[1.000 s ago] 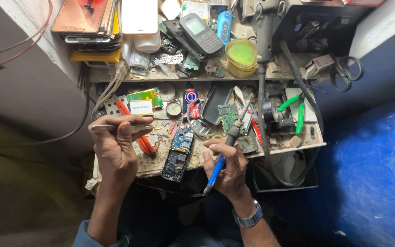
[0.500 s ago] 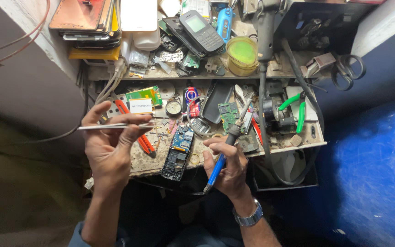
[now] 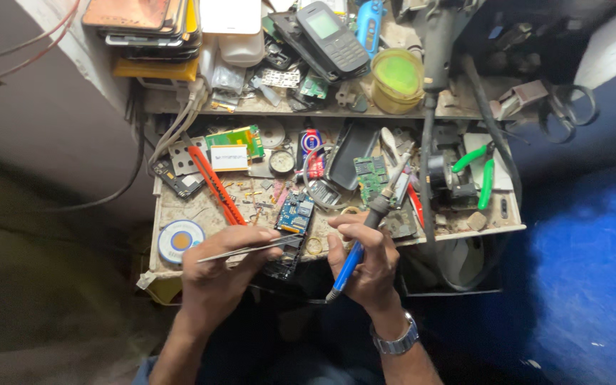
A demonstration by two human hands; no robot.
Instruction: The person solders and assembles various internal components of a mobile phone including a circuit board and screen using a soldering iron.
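Here, item by item: your left hand (image 3: 219, 267) pinches a pair of slim metal tweezers (image 3: 247, 249) between thumb and fingers, the tips pointing right toward the opened phone circuit board (image 3: 294, 214) that lies near the front edge of the cluttered workbench (image 3: 180, 210). Your right hand (image 3: 365, 260) is closed around a soldering iron (image 3: 365, 228) with a blue handle, held like a pen, its dark barrel slanting up and right past the board; whether the tip touches anything you cannot tell. The board sits between your two hands, its blue face upward, with a darker phone frame under its lower end. A steel wristwatch (image 3: 396, 339) circles your right wrist. Left of your left hand lies a round spool of solder wick (image 3: 180, 240), white with a brown centre. An orange-handled utility knife (image 3: 215, 185) lies diagonally above it. A small green circuit board (image 3: 371, 177) rests just right of the phone board. Green-handled pliers (image 3: 480, 167) lie at the bench's right end. On the upper shelf: a grey keypad phone (image 3: 331, 36), a round container of yellow-green paste (image 3: 397, 80), and a stack of phone screens (image 3: 144, 25) at the left.
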